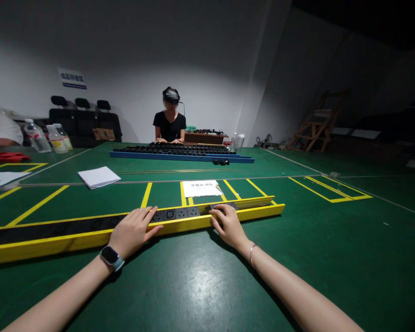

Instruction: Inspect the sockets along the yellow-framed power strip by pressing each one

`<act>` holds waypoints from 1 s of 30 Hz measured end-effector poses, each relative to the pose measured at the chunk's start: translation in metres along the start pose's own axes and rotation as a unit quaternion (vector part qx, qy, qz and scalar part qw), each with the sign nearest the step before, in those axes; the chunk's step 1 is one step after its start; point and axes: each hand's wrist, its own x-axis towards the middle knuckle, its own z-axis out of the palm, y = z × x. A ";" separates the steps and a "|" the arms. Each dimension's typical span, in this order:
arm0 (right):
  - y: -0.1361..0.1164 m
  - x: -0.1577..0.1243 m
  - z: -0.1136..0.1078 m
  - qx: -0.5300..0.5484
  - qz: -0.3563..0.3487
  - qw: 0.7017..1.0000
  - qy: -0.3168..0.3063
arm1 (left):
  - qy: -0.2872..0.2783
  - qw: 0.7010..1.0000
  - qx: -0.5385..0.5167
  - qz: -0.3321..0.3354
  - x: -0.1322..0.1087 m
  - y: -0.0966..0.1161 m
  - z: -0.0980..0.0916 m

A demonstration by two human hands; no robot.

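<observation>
A long yellow channel rail (186,225) lies across the near side of the green table, running from the left edge to right of centre. Black socket modules (181,213) sit in a row inside its channel. My left hand (130,231) is wrapped over the rail, thumb along the front wall and fingers across the modules. Further right, my right hand (230,227) is closed, fingertips in the channel on a black socket module (232,205) that they partly hide. A short gap separates this module from the row. The channel's right end holds no module.
Behind the rail lie a printed paper sign (201,188) and a folded white sheet (98,177). Blue rails (180,157) with black modules stand further back, before a seated person (170,122). Plastic bottles (38,137) are at the left; yellow tape (145,195) marks the table.
</observation>
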 end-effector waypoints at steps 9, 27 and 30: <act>0.002 -0.001 -0.001 0.005 0.002 1.000 -0.001 | 0.002 1.000 0.002 0.002 -0.001 0.000 -0.001; -0.002 0.001 -0.005 0.014 -0.088 0.995 -0.051 | 0.002 1.000 0.007 0.002 0.000 0.001 -0.001; -0.003 0.002 -0.006 0.017 -0.096 0.993 -0.059 | 0.006 1.000 0.004 0.002 0.000 0.000 -0.001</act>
